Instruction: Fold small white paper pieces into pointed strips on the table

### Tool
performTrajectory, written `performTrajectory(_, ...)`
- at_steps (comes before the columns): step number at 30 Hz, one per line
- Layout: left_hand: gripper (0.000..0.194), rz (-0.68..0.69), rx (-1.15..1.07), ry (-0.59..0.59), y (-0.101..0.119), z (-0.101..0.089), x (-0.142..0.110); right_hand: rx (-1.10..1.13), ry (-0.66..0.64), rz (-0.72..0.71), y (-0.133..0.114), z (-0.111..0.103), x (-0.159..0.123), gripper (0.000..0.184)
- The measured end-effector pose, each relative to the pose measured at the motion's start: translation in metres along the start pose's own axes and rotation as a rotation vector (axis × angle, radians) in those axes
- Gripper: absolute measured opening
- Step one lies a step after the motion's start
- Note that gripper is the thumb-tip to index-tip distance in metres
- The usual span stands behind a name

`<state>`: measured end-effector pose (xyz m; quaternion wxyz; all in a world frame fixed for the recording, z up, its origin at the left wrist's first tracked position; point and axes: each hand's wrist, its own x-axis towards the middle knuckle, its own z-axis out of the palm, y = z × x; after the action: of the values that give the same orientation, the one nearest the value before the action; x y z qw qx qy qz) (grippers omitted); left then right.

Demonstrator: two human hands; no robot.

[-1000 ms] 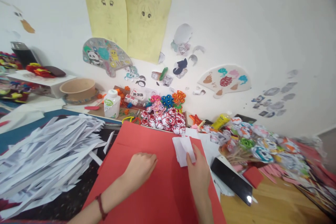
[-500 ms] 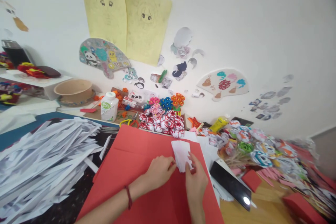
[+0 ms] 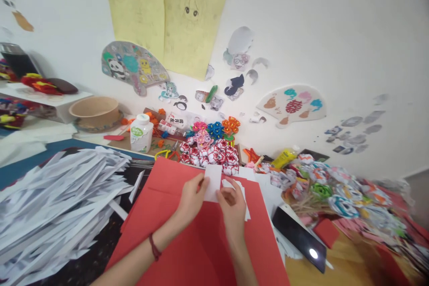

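A small white paper slip [image 3: 213,183] is held upright between my two hands over the red paper sheets [image 3: 181,241]. My left hand [image 3: 192,199] pinches its left edge with thumb and fingers. At its lower right edge, my right hand [image 3: 233,205] has thumb and fingers closed on the same slip. A small pile of white paper pieces [image 3: 247,208] lies on the red sheets, partly hidden behind my right hand. A dark red cord circles my left wrist.
Left of the red sheets lies a big heap of white paper strips [image 3: 67,205]. A black phone [image 3: 300,239] rests at the right, near many paper flowers [image 3: 342,205]. Red-and-white flowers [image 3: 211,154], a white bottle [image 3: 141,134] and yellow-handled scissors [image 3: 161,154] stand or lie behind.
One white slip has come off the small pile and is now between both hands. Both hands have shifted left, and my left hand has risen slightly.
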<state>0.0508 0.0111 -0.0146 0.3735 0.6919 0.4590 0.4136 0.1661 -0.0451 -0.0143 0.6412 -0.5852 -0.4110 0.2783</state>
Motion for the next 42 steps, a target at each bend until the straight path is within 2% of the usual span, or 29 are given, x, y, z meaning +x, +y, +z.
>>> performTrajectory(3,0.033,0.014,0.051,-0.023,-0.017,-0.014,0.010,-0.008,-0.230,0.045,0.005,0.017,0.020,0.027)
performTrajectory(6,0.028,0.037,0.133,-0.017,-0.028,-0.024,0.013,0.021,-0.325,0.100,0.017,0.028,0.030,0.025)
performTrajectory(10,0.018,0.059,0.245,0.084,-0.034,-0.026,0.008,0.042,-0.309,0.167,0.038,0.035,0.024,0.025)
performTrajectory(13,0.018,0.194,0.369,0.110,-0.037,-0.023,0.002,0.093,-0.248,0.204,0.047,0.035,0.018,0.025)
performTrajectory(16,0.019,0.421,0.587,0.102,-0.040,-0.020,-0.003,0.147,-0.170,0.239,0.049,0.033,0.016,0.021)
performTrajectory(19,0.019,0.599,0.792,0.081,-0.043,-0.018,-0.005,0.137,-0.157,0.214,0.048,0.032,0.015,0.021)
performTrajectory(22,0.022,0.672,0.895,0.050,-0.044,-0.017,-0.007,0.085,-0.155,0.160,0.047,0.032,0.014,0.023)
performTrajectory(25,0.025,0.691,0.904,0.007,-0.044,-0.016,-0.009,0.058,-0.142,0.137,0.044,0.031,0.014,0.025)
performTrajectory(28,0.027,0.659,0.851,-0.022,-0.044,-0.016,-0.009,0.053,-0.134,0.141,0.041,0.030,0.015,0.025)
performTrajectory(31,0.022,0.565,0.690,-0.016,-0.039,-0.016,-0.008,0.037,-0.125,0.142,0.039,0.029,0.015,0.024)
performTrajectory(37,0.013,0.225,0.097,0.013,-0.025,-0.022,0.002,0.053,-0.112,0.163,0.032,0.029,0.014,0.021)
performTrajectory(42,0.020,-0.021,-0.249,-0.122,-0.030,-0.020,0.007,0.158,-0.201,0.174,0.026,0.031,0.011,0.019)
